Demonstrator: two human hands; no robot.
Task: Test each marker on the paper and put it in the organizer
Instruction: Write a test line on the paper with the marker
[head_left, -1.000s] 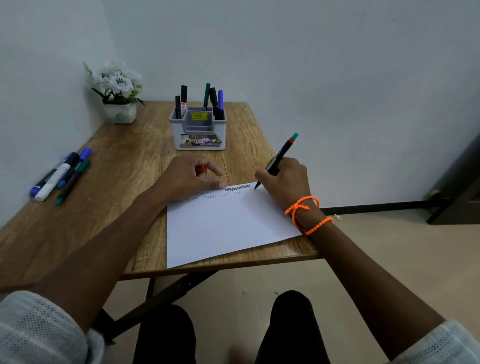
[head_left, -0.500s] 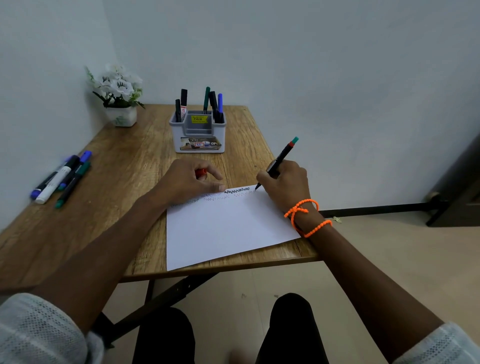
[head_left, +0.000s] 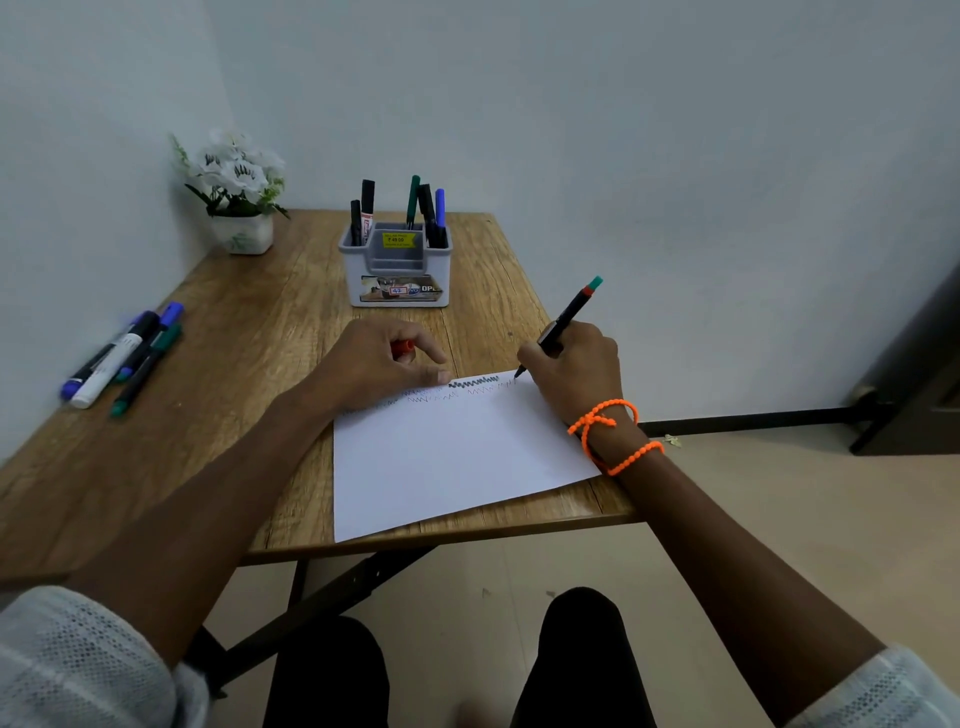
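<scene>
Paper (head_left: 457, 457) lies on wooden table (head_left: 218, 374) against pale walls (head_left: 675, 130).

- The table (head_left: 218, 364) has a wood-grain top, brown with a low sheen, and its grain lines and knots show clearly.
- The sheet of paper (head_left: 447, 457) is white, smooth and matt.
- The organizer (head_left: 397, 270) looks like pale grey plastic, smooth, with printed stickers on its front.
- The markers (head_left: 122, 358) lying at the left have smooth plastic barrels with a slight gloss.
- The flower pot (head_left: 244, 234) is white and glossy; ceramic or plastic cannot be told.
- The bracelet (head_left: 613, 434) is a string of bright orange beads.
- The sleeve (head_left: 78, 660) is light woven cloth with an open, dotted texture.
</scene>
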